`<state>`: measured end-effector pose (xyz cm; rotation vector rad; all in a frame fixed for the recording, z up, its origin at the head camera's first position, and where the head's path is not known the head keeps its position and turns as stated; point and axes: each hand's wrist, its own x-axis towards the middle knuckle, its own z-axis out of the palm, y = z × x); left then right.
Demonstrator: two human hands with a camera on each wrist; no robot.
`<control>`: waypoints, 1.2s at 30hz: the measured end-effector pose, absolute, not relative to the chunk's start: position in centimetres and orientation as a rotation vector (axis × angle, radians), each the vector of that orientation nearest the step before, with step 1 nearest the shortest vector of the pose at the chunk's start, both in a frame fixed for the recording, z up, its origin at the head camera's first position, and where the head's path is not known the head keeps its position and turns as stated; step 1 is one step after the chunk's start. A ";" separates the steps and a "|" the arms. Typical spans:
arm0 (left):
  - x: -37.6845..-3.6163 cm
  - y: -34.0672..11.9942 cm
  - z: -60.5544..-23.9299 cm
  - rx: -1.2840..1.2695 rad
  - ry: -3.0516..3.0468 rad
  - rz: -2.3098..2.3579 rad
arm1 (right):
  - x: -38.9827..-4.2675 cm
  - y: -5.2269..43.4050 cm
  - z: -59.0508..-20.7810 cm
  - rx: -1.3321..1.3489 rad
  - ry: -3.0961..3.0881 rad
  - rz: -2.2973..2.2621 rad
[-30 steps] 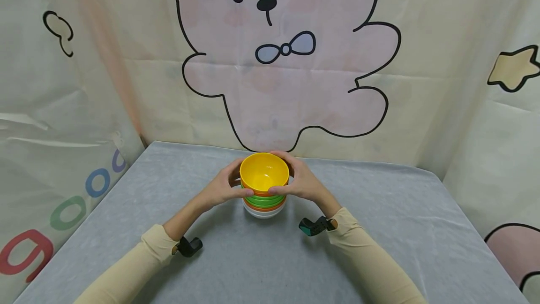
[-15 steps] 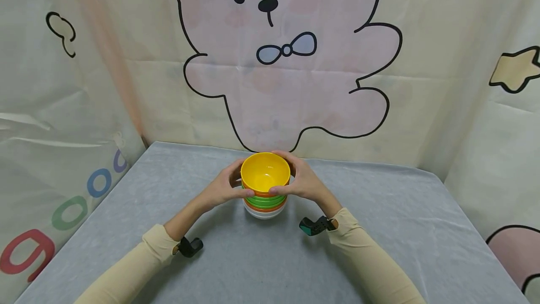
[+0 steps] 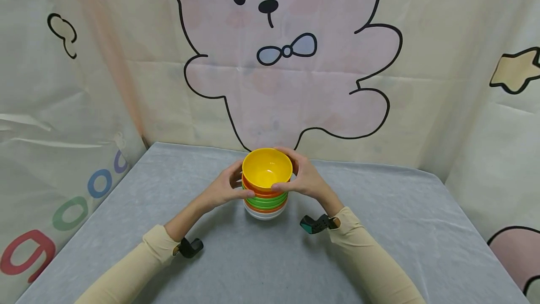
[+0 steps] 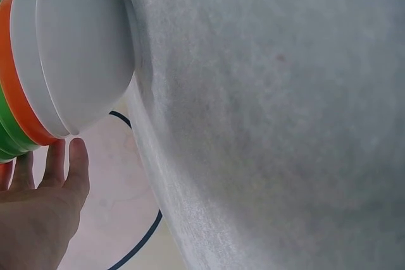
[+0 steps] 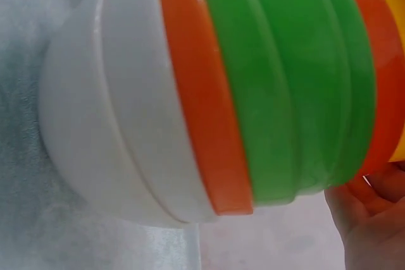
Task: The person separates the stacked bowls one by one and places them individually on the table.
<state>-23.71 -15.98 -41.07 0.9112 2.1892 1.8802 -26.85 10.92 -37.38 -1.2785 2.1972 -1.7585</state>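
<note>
Yellow bowl (image 3: pixel 267 169): rises slightly, apparently separating; more orange bowl (image 3: pixel 265 194) shows beneath.
Right hand (image 3: pixel 307 178): clamps yellow bowl.
Left hand (image 3: pixel 222 186): clamps stack (image 3: pixel 266 203) below yellow bowl.

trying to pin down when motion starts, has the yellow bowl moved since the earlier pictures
Yes, slightly up: in the head view, the yellow bowl is nearer the printed blue bow tie, and more of the orange bowl shows beneath.

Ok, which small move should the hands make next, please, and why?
I would probably have the right hand lift the yellow bowl clear of the upper orange bowl: it grips the yellow bowl, while the left hand holds the stack lower down and could steady it.
</note>
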 end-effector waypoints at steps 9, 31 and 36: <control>-23.9 -15.9 -41.2 0.914 2.160 1.879 | -27.1 11.8 -36.7 -1.329 2.140 -1.870; -24.0 -15.5 -40.9 0.934 2.169 1.840 | -27.9 16.2 -34.4 -1.206 2.226 -2.023; -23.9 -15.5 -41.0 0.928 2.167 1.845 | -27.8 17.0 -34.4 -1.146 2.281 -2.018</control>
